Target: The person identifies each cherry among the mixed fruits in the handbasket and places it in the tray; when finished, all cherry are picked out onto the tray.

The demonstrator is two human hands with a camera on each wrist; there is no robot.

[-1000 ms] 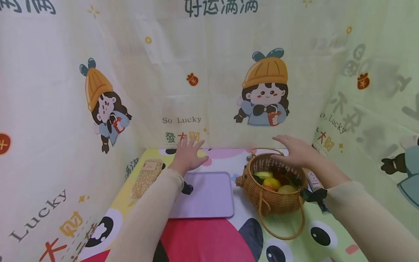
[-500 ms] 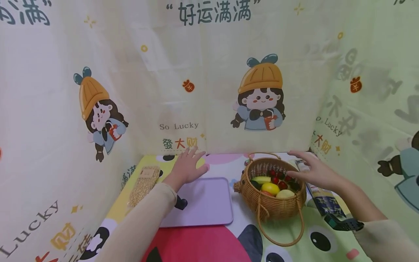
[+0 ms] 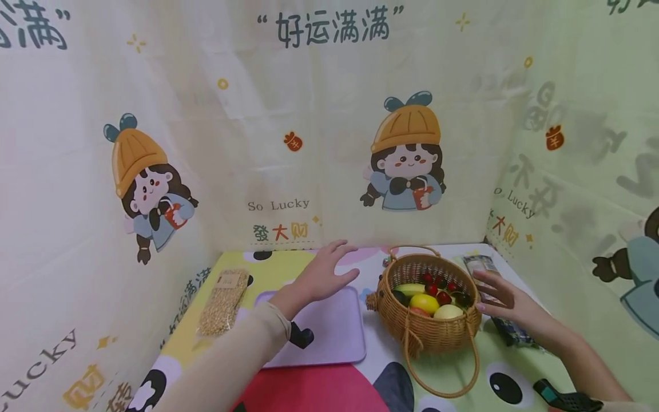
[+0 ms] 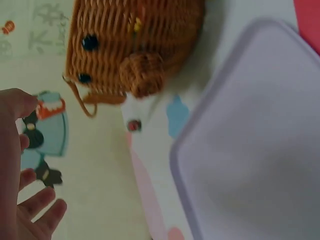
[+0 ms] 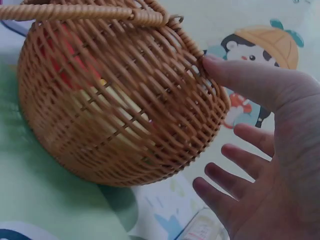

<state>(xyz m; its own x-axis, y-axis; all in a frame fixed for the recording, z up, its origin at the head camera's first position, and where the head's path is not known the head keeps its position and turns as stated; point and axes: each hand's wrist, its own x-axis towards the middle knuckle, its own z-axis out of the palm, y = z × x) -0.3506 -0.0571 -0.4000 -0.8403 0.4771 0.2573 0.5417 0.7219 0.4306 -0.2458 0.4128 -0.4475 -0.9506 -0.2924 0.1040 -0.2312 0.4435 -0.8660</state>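
Observation:
A brown wicker basket (image 3: 429, 335), shaped like an animal with a snout, stands right of centre. In it lie a yellow lemon-like fruit (image 3: 424, 302), a pale round fruit (image 3: 448, 312), small red fruits (image 3: 443, 297) and other fruit. My right hand (image 3: 507, 297) is at the basket's right side with fingers spread. In the right wrist view, its thumb overlaps the wicker rim; whether it touches, I cannot tell. Over the far part of a purple tray (image 3: 337, 337), my left hand (image 3: 324, 274) hovers, fingers extended, left of the basket and holding nothing.
A clear bag of pale grains or beans (image 3: 222, 303) lies on the left. Partly behind my right hand lies a printed packet (image 3: 481, 263) with a dark blue part (image 3: 515, 333). The basket's loop handle (image 3: 448, 395) hangs toward the front. Printed cloth walls (image 3: 329, 171) enclose the table.
My right hand has moved from over the basket's rim to its right side and lower. My left hand has shifted right, toward the basket. The head view has tilted slightly.

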